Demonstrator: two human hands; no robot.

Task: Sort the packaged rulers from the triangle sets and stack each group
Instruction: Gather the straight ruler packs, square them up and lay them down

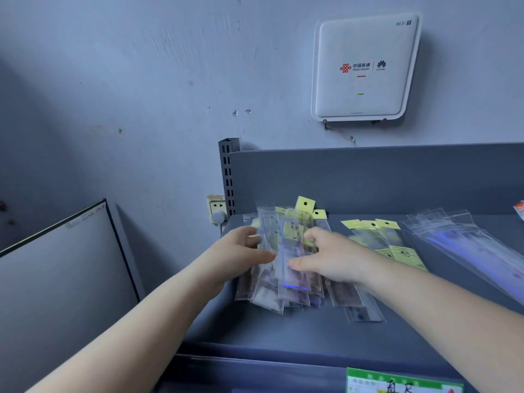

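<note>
A loose pile of clear-packaged rulers [283,287] with yellow header tabs lies on the grey shelf [283,330]. My left hand [241,251] grips the pile's left edge, thumb on top. My right hand [331,256] grips its right side, fingers curled over the packs and thumb pointing left. To the right lies a small stack of yellow-labelled packs [388,245]. Further right, several long clear packs [470,245] fan out toward the shelf's right end. Blur hides which packs hold triangles.
The shelf has a grey back panel [368,180] and a slotted upright post [228,177]. A wall socket [217,211] sits left of the post. A white router [363,66] hangs on the wall. A board [56,265] leans at left. A green price label [402,382] marks the front edge.
</note>
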